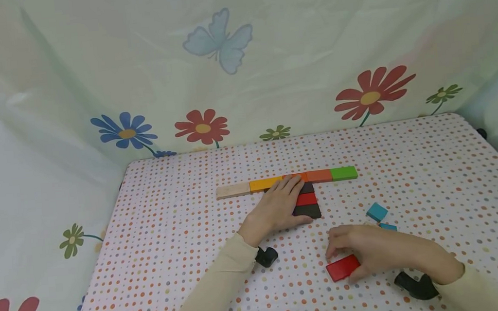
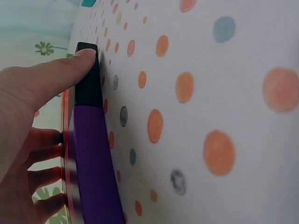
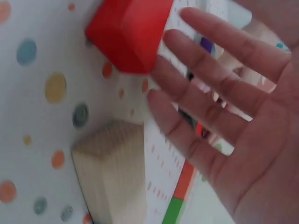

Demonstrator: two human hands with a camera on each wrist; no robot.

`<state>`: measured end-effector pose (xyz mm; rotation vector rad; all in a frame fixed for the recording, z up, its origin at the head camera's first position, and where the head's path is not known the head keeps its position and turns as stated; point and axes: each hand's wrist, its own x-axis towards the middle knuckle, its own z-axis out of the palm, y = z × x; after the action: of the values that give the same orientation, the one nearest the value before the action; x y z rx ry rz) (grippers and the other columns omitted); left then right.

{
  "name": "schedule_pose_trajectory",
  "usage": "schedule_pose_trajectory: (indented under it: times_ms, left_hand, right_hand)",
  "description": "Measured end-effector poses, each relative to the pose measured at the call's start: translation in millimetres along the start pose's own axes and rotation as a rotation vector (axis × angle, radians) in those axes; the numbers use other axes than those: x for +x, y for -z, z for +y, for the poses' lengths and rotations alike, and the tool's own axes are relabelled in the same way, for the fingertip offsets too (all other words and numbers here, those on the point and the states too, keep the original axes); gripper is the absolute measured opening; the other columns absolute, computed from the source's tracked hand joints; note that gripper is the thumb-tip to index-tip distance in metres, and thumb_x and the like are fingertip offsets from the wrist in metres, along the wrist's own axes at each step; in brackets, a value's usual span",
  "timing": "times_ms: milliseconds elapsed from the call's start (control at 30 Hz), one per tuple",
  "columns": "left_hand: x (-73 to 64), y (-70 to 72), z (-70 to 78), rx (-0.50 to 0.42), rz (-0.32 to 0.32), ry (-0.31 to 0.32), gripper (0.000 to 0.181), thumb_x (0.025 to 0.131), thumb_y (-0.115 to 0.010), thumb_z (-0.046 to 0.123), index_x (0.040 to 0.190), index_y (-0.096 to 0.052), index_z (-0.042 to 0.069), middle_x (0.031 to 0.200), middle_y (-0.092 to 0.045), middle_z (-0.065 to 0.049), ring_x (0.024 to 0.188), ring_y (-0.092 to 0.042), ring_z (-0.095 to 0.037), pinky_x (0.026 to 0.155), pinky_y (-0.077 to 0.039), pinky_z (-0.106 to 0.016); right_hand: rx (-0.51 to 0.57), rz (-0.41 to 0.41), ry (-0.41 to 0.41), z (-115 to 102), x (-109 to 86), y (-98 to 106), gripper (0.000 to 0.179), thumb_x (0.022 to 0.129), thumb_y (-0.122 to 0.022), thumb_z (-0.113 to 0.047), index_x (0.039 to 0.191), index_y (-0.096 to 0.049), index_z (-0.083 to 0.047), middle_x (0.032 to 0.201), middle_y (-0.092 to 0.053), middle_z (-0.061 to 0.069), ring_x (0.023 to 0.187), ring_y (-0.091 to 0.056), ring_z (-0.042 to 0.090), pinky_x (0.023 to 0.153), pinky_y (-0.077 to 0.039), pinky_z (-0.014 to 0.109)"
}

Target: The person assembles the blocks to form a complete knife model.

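My left hand lies over a group of flat blocks, its fingers stretched out on them. Its thumb touches the end of a black block; a purple block adjoins that one in the left wrist view. Past this hand show a red block and another black block. My right hand hovers by a loose red block, fingers spread and nothing gripped. In the right wrist view the loose block's red face is close to the fingertips; whether they touch cannot be told.
Behind the group runs a row: plain wood block, yellow block, two orange ones and a green block. Two blue pieces, one a blue block, lie beyond my right hand. A plain wooden block is near it.
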<state>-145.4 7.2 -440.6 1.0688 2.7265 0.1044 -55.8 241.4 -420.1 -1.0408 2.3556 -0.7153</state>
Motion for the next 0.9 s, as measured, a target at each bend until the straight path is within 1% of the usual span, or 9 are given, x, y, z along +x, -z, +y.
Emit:
schedule_pose_trajectory:
  times_ms: [67, 133, 267, 400, 500, 533, 667, 767, 900]
  left_hand:
    - [-0.5, -0.6, -0.4, -0.005, 0.003, -0.002, 0.095, 0.098, -0.06, 0.065, 0.167, -0.025, 0.01, 0.173, -0.022, -0.005, 0.16, -0.017, -0.023, 0.128, -0.016, -0.035]
    - [-0.8, -1.1, -0.6, -0.007, 0.006, -0.002, 0.094, 0.099, -0.06, 0.065, 0.167, -0.025, 0.01, 0.173, -0.022, -0.005, 0.16, -0.016, -0.023, 0.128, -0.015, -0.035]
    - [-0.7, -2.1, -0.5, -0.02, 0.008, -0.007, 0.094, 0.099, -0.06, 0.064, 0.167, -0.024, 0.01, 0.173, -0.022, -0.006, 0.161, -0.016, -0.023, 0.129, -0.014, -0.035]
    - [-0.2, -2.8, -1.8, -0.026, 0.005, -0.011, 0.093, 0.099, -0.06, 0.063, 0.167, -0.024, 0.009, 0.174, -0.021, -0.006, 0.161, -0.016, -0.023, 0.129, -0.013, -0.034]
    - [0.1, -2.8, -2.7, -0.021, 0.004, -0.012, 0.093, 0.1, -0.059, 0.063, 0.167, -0.024, 0.01, 0.174, -0.021, -0.005, 0.161, -0.015, -0.023, 0.129, -0.012, -0.034]
    - [0.2, -2.9, -3.0, -0.018, 0.004, -0.012, 0.093, 0.1, -0.059, 0.063, 0.167, -0.024, 0.01, 0.174, -0.021, -0.005, 0.161, -0.015, -0.023, 0.129, -0.012, -0.034]
    - [0.6, -3.1, -3.2, -0.019, 0.003, -0.012, 0.093, 0.099, -0.059, 0.064, 0.167, -0.024, 0.01, 0.174, -0.021, -0.005, 0.161, -0.015, -0.023, 0.129, -0.012, -0.034]
    - [0.6, -2.5, -2.5, -0.026, 0.002, -0.011, 0.094, 0.099, -0.06, 0.064, 0.167, -0.024, 0.011, 0.174, -0.021, -0.004, 0.161, -0.015, -0.023, 0.129, -0.013, -0.034]
    - [0.7, -1.8, -1.8, -0.021, 0.002, -0.011, 0.093, 0.099, -0.06, 0.064, 0.167, -0.025, 0.01, 0.174, -0.022, -0.005, 0.161, -0.016, -0.023, 0.129, -0.013, -0.034]
  right_hand:
    - [-0.053, -0.007, -0.012, -1, -0.3, -4, 0.037, 0.079, -0.094, -0.035, 0.11, -0.075, -0.03, 0.118, -0.067, -0.011, 0.117, -0.065, 0.027, 0.091, -0.058, 0.041]
    - [-0.083, -0.01, -0.018, -1, 0.0, -7, 0.036, 0.079, -0.094, -0.029, 0.109, -0.075, -0.031, 0.119, -0.068, -0.01, 0.119, -0.065, 0.028, 0.092, -0.058, 0.043]
    - [-0.079, -0.013, -0.008, 0, 1.0, -9, 0.033, 0.08, -0.093, -0.025, 0.107, -0.075, -0.029, 0.116, -0.067, -0.01, 0.105, -0.063, 0.013, 0.087, -0.058, 0.036]
    - [-0.075, -0.01, -0.005, -2, 3.6, -3, 0.03, 0.082, -0.091, -0.026, 0.107, -0.074, -0.028, 0.115, -0.067, -0.009, 0.105, -0.064, 0.015, 0.086, -0.059, 0.035]
    - [-0.057, 0.009, -0.006, -2, 6.2, 7, 0.029, 0.084, -0.089, -0.023, 0.107, -0.072, -0.027, 0.11, -0.064, -0.011, 0.098, -0.062, 0.011, 0.082, -0.058, 0.031]
    - [-0.044, 0.015, -0.008, -2, 7.3, 11, 0.028, 0.085, -0.089, -0.023, 0.107, -0.071, -0.027, 0.108, -0.062, -0.013, 0.095, -0.059, 0.008, 0.08, -0.057, 0.029]
    - [-0.038, 0.073, -0.018, 2, 12.1, 30, 0.028, 0.086, -0.088, -0.019, 0.108, -0.072, -0.022, 0.105, -0.06, -0.012, 0.089, -0.055, 0.005, 0.076, -0.055, 0.027]
    - [-0.089, 0.128, -0.035, 6, 17.4, 43, 0.028, 0.084, -0.089, -0.016, 0.109, -0.074, -0.017, 0.103, -0.061, -0.01, 0.088, -0.056, 0.007, 0.075, -0.056, 0.028]
    - [-0.198, 0.203, -0.092, 13, 25.7, 55, 0.032, 0.082, -0.091, -0.014, 0.11, -0.076, -0.014, 0.105, -0.063, -0.007, 0.091, -0.057, 0.011, 0.079, -0.058, 0.033]
